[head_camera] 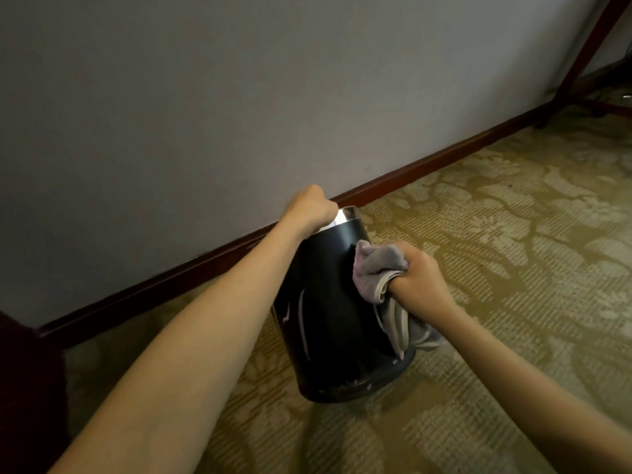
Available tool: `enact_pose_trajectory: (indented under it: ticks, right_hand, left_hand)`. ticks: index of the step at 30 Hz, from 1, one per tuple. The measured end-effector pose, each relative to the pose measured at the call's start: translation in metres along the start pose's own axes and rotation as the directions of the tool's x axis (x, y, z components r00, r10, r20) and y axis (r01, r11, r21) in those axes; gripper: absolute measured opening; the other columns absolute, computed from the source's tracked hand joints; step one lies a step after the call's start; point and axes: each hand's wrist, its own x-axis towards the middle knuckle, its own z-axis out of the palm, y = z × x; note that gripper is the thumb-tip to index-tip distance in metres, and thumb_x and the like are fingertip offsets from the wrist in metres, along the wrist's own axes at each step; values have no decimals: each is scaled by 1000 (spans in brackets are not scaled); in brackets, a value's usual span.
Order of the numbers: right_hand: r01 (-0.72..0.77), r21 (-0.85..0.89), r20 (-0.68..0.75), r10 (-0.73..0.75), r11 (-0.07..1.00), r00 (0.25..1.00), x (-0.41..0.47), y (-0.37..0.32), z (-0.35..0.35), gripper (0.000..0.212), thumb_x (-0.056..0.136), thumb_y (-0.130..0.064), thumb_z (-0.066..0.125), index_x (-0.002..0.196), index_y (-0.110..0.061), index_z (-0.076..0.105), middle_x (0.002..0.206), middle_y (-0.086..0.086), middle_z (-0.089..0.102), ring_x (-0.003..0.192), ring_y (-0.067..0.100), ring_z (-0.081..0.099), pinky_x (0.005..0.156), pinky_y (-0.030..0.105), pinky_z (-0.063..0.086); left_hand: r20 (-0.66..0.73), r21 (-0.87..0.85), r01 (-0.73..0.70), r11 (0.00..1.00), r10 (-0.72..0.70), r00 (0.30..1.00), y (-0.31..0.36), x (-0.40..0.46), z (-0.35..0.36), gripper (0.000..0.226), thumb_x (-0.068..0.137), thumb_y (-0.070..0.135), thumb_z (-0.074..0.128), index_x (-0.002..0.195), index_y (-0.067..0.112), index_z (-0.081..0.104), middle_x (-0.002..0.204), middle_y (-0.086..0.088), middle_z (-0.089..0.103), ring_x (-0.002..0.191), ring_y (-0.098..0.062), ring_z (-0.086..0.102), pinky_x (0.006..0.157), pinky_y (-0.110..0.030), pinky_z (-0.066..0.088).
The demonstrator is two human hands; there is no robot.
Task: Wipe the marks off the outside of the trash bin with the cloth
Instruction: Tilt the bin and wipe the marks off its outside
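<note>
A black round trash bin (328, 323) with a shiny metal rim stands on the carpet, tilted away from me toward the wall. My left hand (313, 210) grips its rim at the top. A bunched grey cloth (374, 268) is clenched in my right hand (415, 280) and pressed against the bin's upper right side; a loose end hangs down along the bin. Pale streak marks (301, 323) show on the bin's left side.
A grey wall with a dark red baseboard (410, 172) runs just behind the bin. Patterned beige carpet (513, 234) spreads to the right and front. Dark wooden furniture legs (578, 63) stand at the far right; a dark object sits at the left edge.
</note>
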Motion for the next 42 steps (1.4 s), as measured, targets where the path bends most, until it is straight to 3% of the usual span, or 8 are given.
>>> enact_pose_trajectory:
  ticks: [4, 8, 12, 16, 21, 25, 32, 42]
  right_hand:
    - [150, -233, -65, -169, 961, 983, -16, -5, 5, 31, 74, 3, 63, 90, -23, 68, 85, -12, 59, 84, 21, 57, 75, 39, 44]
    - [94, -368, -38, -116, 925, 993, -41, 17, 16, 39, 70, 1, 62, 100, -23, 65, 97, -9, 57, 91, 22, 50, 81, 43, 41]
    - [88, -493, -21, -113, 866, 993, -42, 34, 13, 44, 65, -3, 65, 105, -22, 62, 102, -5, 56, 89, 22, 46, 73, 39, 38]
    - [84, -545, -28, -118, 834, 993, -37, 40, 13, 43, 65, -5, 66, 105, -22, 60, 97, -4, 53, 83, 22, 44, 68, 35, 32]
    - [37, -552, -23, -59, 833, 998, -49, 55, 7, 43, 64, -3, 64, 102, -21, 57, 92, -8, 46, 83, 23, 42, 66, 39, 36]
    - [0, -546, -14, -9, 838, 1000, -49, 57, 6, 39, 66, -4, 64, 101, -21, 57, 92, -4, 49, 85, 25, 44, 69, 41, 38]
    - [-36, -538, 13, 51, 842, 999, -56, 62, -4, 41, 71, -5, 63, 107, -24, 56, 99, -4, 52, 89, 25, 45, 75, 45, 40]
    - [-42, -585, -36, 25, 810, 999, -63, 62, -3, 35, 73, -5, 62, 101, -26, 57, 94, -12, 46, 88, 20, 42, 74, 39, 36]
  left_hand:
    - [-34, 51, 1, 999, 1, 999, 11, 12, 8, 23, 82, 11, 46, 101, 4, 57, 111, -19, 62, 89, -35, 57, 70, -35, 45]
    - [-30, 82, 11, 997, -8, 1000, 20, 22, 14, 34, 82, 14, 47, 112, 3, 58, 112, -16, 61, 90, -32, 55, 70, -33, 41]
    - [-26, 64, 15, 998, -13, 1000, 24, 28, 19, 39, 82, 16, 46, 116, 3, 57, 119, -17, 60, 104, -36, 57, 74, -34, 43]
    - [-29, 64, -6, 998, 8, 1000, 18, 33, 21, 36, 87, 22, 52, 115, 1, 58, 118, -18, 61, 98, -34, 58, 73, -35, 43]
    - [13, -48, -99, 994, 100, 995, -20, 37, -2, 45, 93, 53, 43, 85, 14, 65, 105, -15, 68, 104, -34, 60, 100, -48, 41]
    - [6, -84, -142, 986, 143, 990, -66, 36, -19, 42, 102, 37, 32, 102, 14, 67, 114, -11, 66, 112, -30, 56, 105, -46, 35]
    - [89, -248, -212, 945, 240, 967, -105, 20, -19, 30, 103, 18, 35, 109, 20, 64, 103, 7, 61, 93, 2, 51, 76, -19, 34]
    - [-49, -325, -200, 924, 194, 980, -105, 11, -6, 23, 95, 3, 49, 85, 13, 66, 77, 6, 64, 73, -4, 57, 62, -16, 40]
